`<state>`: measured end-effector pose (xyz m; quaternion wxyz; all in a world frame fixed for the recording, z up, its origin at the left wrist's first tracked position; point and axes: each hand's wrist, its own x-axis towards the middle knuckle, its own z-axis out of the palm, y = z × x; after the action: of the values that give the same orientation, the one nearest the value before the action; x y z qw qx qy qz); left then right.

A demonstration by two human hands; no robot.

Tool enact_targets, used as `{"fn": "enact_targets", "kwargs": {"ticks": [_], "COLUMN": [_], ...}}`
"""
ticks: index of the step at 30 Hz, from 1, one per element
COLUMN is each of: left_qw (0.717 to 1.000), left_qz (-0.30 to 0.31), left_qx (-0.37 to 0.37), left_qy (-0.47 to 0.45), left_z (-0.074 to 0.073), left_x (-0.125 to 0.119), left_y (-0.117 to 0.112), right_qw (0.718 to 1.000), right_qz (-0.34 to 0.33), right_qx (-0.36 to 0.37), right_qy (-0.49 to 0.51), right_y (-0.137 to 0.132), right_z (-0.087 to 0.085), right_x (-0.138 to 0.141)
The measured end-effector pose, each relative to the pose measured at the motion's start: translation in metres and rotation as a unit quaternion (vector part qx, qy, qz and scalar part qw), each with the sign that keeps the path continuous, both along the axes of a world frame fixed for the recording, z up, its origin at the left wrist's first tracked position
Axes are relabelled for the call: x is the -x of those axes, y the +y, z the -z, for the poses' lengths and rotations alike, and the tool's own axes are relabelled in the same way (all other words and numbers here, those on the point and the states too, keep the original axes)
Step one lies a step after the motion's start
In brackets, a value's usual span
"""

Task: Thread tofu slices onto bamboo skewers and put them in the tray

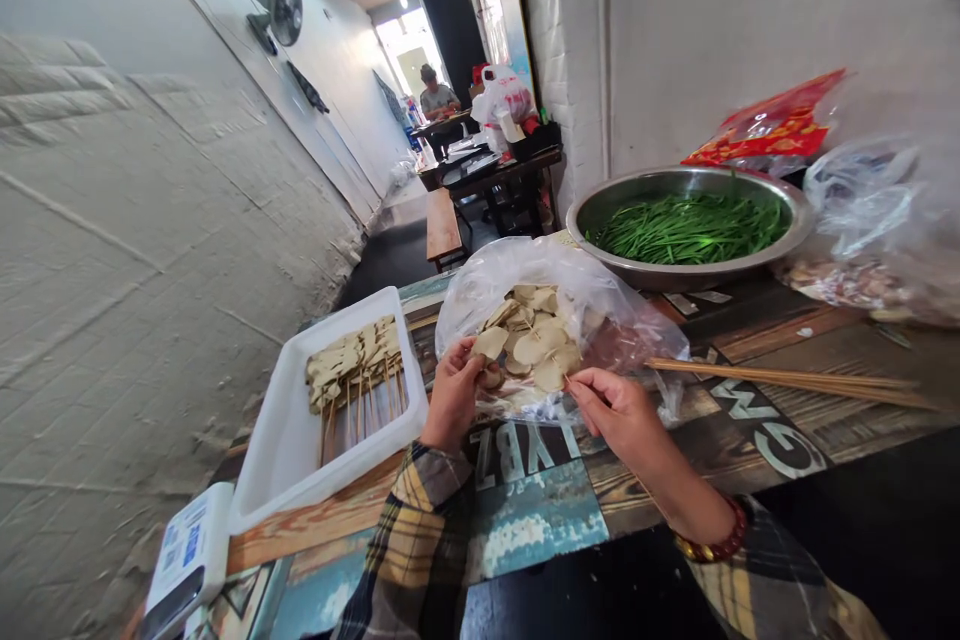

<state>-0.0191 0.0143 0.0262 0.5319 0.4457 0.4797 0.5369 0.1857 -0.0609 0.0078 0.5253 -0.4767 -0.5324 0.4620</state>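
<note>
Fingers of left hand (454, 398) pinching a pale round slice (491, 342), right hand (619, 412) grasp unclear, beige discs (541, 345) heaped in plastic bag (626, 325), tray of skewers (274, 440) left, chive bowl (600, 205) behind.

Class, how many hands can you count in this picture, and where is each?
2. The left hand holds a pale slice at the clear bag's near left; the right hand touches slices at its near right. The distant seated person's hands may be hidden.

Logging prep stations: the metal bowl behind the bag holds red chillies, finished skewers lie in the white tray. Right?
In the head view the metal bowl behind the bag holds green stalks, not red chillies; finished skewers do lie in the white tray.
</note>
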Motion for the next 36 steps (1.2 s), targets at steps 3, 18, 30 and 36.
{"fn": "enact_targets", "kwargs": {"ticks": [3, 18, 30, 36], "left_qw": [0.999, 0.999, 0.997, 0.990], "left_qz": [0.019, 0.010, 0.012, 0.000], "left_qx": [0.012, -0.024, -0.049, -0.083], "left_qy": [-0.023, 0.029, 0.064, 0.114], "left_z": [-0.001, -0.004, -0.004, 0.003], "left_x": [0.003, 0.000, 0.000, 0.003], "left_y": [-0.004, -0.012, -0.014, -0.011], "right_qw": [0.999, 0.979, 0.971, 0.970], "right_qz": [-0.034, -0.097, -0.085, -0.076], "right_qx": [0.011, -0.036, -0.043, -0.052], "right_qy": [-0.032, -0.173, -0.221, -0.225], "right_y": [-0.005, -0.017, -0.015, -0.013], "right_z": [0.001, 0.010, 0.013, 0.012], "right_x": [-0.001, -0.005, -0.005, -0.005]}}
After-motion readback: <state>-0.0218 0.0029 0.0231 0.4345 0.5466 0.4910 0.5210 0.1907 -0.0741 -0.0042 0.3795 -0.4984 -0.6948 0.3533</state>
